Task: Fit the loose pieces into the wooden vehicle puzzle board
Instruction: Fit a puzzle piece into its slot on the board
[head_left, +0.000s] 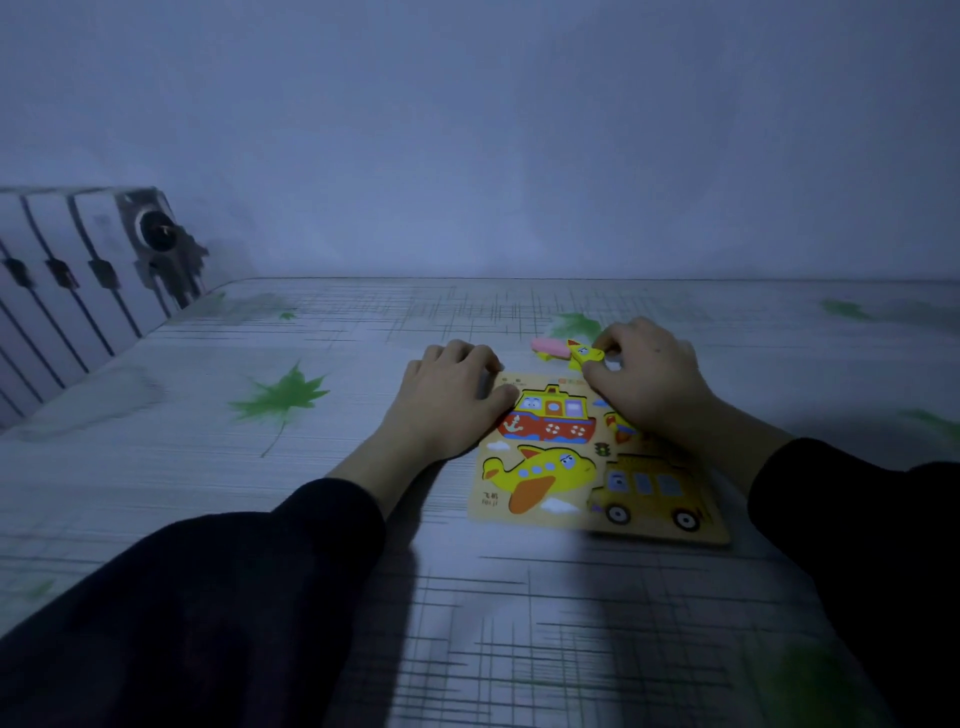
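Note:
The wooden puzzle board (491, 506) lies on the table in front of me. A red and yellow ship (548, 415), a yellow plane (540, 470) and a yellow bus (649, 491) sit in it. My left hand (452, 400) rests on the board's far left corner, fingers curled, thumb beside the ship. My right hand (644, 379) is over the board's far right part and pinches a small yellow piece (584, 355) just past the far edge. A pink piece (550, 347) lies on the table behind it. A red and yellow piece (618, 426) peeks from under my right hand.
The table wears a grey checked cloth with green leaf prints (283, 397). A white radiator (78, 270) stands at the far left against the wall. Both my forearms in dark sleeves reach in from the near edge. The room is dim.

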